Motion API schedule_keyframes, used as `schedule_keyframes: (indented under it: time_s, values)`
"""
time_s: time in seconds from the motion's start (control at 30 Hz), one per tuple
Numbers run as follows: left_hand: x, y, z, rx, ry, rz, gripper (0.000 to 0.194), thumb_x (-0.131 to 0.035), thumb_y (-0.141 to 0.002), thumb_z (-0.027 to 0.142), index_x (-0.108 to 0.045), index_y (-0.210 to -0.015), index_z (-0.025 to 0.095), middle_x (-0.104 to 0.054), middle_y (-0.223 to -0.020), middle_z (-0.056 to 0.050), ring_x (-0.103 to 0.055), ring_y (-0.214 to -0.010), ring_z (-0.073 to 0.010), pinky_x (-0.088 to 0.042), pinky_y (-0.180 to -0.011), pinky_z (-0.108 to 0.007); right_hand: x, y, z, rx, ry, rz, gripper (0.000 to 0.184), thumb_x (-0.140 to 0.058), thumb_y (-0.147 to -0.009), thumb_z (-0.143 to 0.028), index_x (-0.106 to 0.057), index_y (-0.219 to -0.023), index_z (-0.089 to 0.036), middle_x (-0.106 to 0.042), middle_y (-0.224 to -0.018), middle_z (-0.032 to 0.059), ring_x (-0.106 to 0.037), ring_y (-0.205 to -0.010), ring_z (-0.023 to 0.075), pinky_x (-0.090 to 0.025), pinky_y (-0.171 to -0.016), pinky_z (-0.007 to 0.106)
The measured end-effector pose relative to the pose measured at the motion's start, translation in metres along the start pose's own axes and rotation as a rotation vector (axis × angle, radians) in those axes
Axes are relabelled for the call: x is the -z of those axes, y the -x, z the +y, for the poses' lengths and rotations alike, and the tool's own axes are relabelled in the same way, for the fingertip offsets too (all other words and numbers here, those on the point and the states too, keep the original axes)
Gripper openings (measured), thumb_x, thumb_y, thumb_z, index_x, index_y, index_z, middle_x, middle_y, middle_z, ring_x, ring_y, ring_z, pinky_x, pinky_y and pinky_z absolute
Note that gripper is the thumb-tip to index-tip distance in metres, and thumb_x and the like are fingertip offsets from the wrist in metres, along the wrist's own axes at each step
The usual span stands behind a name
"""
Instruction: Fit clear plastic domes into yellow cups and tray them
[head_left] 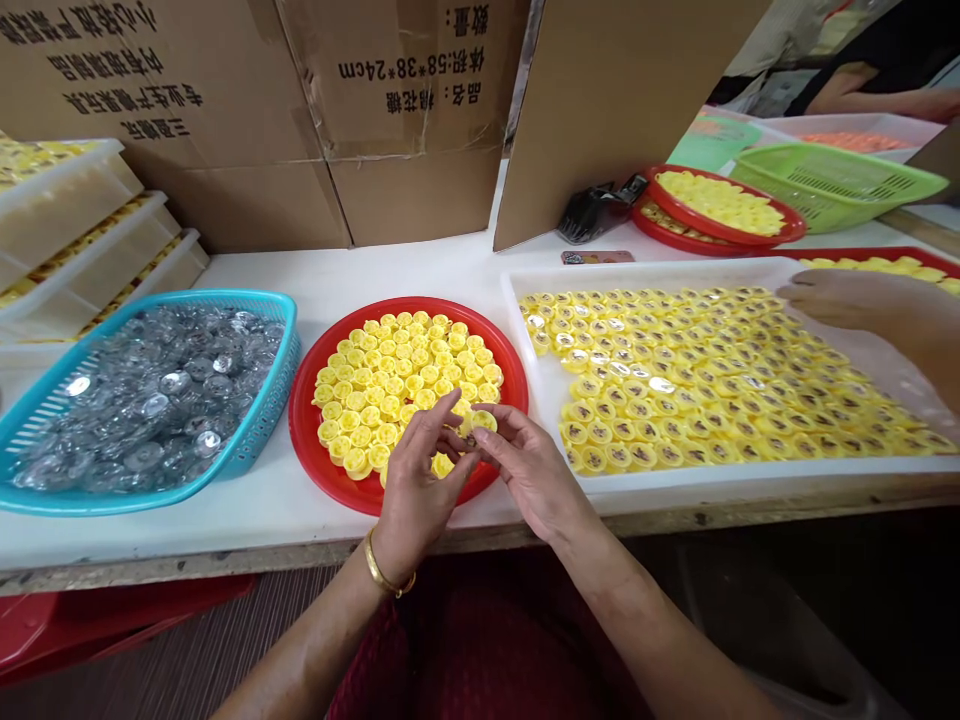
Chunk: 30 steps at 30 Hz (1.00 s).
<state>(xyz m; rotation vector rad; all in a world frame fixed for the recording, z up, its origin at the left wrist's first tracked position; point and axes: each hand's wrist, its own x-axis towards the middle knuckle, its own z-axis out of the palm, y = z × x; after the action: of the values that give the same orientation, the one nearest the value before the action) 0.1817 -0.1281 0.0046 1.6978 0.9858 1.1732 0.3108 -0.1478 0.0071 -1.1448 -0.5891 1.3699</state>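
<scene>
While both hands meet over the front right part of the red plate [300,425], near the middle of the frame, the right hand [536,470] pinches a small yellow piece [485,421] between thumb and forefinger, just above the other yellow cups [390,380] on that plate. The left hand [420,460] has its thumb and fingers curled close around the left side of the piece; whether they truly grip it or only steady it, I cannot tell, as the fingers hide the contact. To handle it well, I would hold it by its rim with light, even pressure, since a cup so small looks likely to tilt or slip under a hard squeeze. Keeping the wrists low and the work over the plate would let a dropped piece land among the others. Loose clear rounds fill the turquoise basket [291,350] at left. At right, rows of dark-centred yellow cups [667,410] lie in the white tray [551,385], where another person's hand [832,297] reaches across the far edge, so elbow room deserves care.
</scene>
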Motion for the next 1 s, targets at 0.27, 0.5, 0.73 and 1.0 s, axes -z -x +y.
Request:
schedule_keyframes:
  time_s: [0.27, 0.5, 0.73, 1.0]
  values:
    - [-0.006, 0.005, -0.001, 0.296, 0.560, 0.136, 0.058, -0.075, -0.069, 0.017, -0.055, -0.122, 0.027, -0.058, -0.095, 0.000, -0.062, -0.077, -0.0086, -0.055, -0.075, -0.023, 0.000, 0.001, 0.000, -0.022, -0.085, -0.019, 0.033, -0.078, -0.067, -0.030, -0.064, -0.097, -0.022, -0.067, -0.091, -0.0009, -0.065, -0.086, 0.0152, -0.049, -0.083, 0.031]
    - [-0.011, 0.005, 0.002, 0.282, 0.561, 0.196, 0.048, -0.074, -0.071, 0.017, -0.059, -0.116, 0.025, -0.061, -0.087, 0.000, -0.060, -0.082, -0.0098, -0.052, -0.077, -0.023, 0.000, 0.005, -0.003, -0.033, -0.121, -0.075, 0.032, -0.077, -0.069, -0.029, -0.065, -0.098, -0.023, -0.068, -0.091, -0.0017, -0.066, -0.082, 0.0132, -0.048, -0.088, 0.030]
    - [-0.014, 0.006, 0.010, 0.228, 0.518, 0.170, 0.046, -0.072, -0.072, 0.015, -0.060, -0.115, 0.025, -0.063, -0.084, 0.001, -0.060, -0.080, -0.0105, -0.051, -0.079, -0.025, 0.003, 0.006, -0.003, -0.040, -0.163, -0.110, 0.029, -0.076, -0.071, -0.026, -0.067, -0.099, -0.025, -0.068, -0.091, -0.0015, -0.064, -0.085, 0.0111, -0.050, -0.083, 0.025]
    - [-0.013, 0.005, 0.010, 0.273, 0.465, 0.181, 0.047, -0.072, -0.073, 0.017, -0.058, -0.118, 0.024, -0.067, -0.083, 0.001, -0.062, -0.079, -0.0117, -0.051, -0.080, -0.027, 0.002, 0.005, -0.002, -0.043, -0.186, -0.096, 0.029, -0.077, -0.071, -0.027, -0.068, -0.098, -0.024, -0.064, -0.090, -0.0023, -0.061, -0.083, 0.0095, -0.050, -0.080, 0.022]
